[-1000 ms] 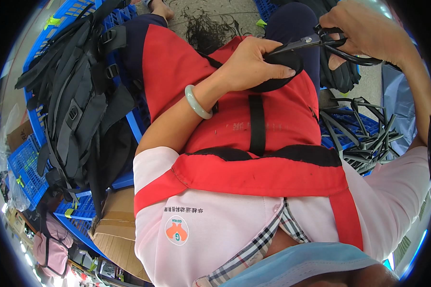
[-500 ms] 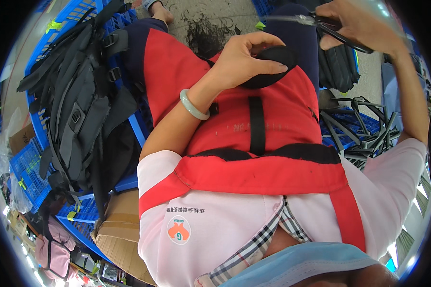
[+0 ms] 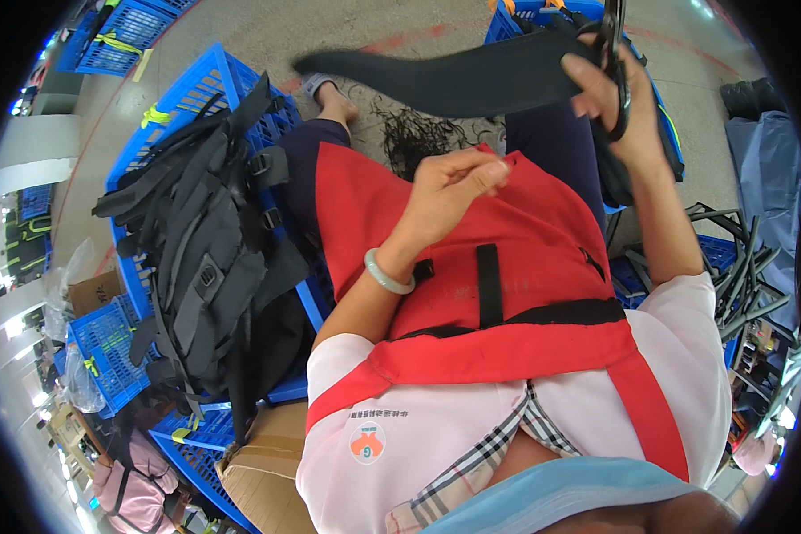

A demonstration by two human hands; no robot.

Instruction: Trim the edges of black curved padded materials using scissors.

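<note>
My right hand (image 3: 636, 107) is raised at the upper right, closed around black-handled scissors (image 3: 616, 53). The same hand also holds one end of a long, curved black fabric piece (image 3: 454, 82), pinched at the fingers. That piece stretches leftward above my knees and tapers to a point. My left hand (image 3: 461, 191), with a pale bangle (image 3: 388, 274) at the wrist, hovers over the red apron (image 3: 543, 231) on my lap. Its fingers are curled against the thumb, and nothing shows in them.
At my left, a blue crate (image 3: 120, 240) is heaped with black strapped fabric pieces (image 3: 214, 258). Another blue crate (image 3: 525, 13) stands ahead to the right. Dark scraps (image 3: 409, 138) litter the floor between my feet. Black strips (image 3: 730, 267) lie at my right, and a cardboard box (image 3: 271, 472) sits behind the left crate.
The black fabric piece has left my left hand and now extends from my right hand, unfolded to its length. The right hand has moved left with the scissors. My view has shifted slightly.
</note>
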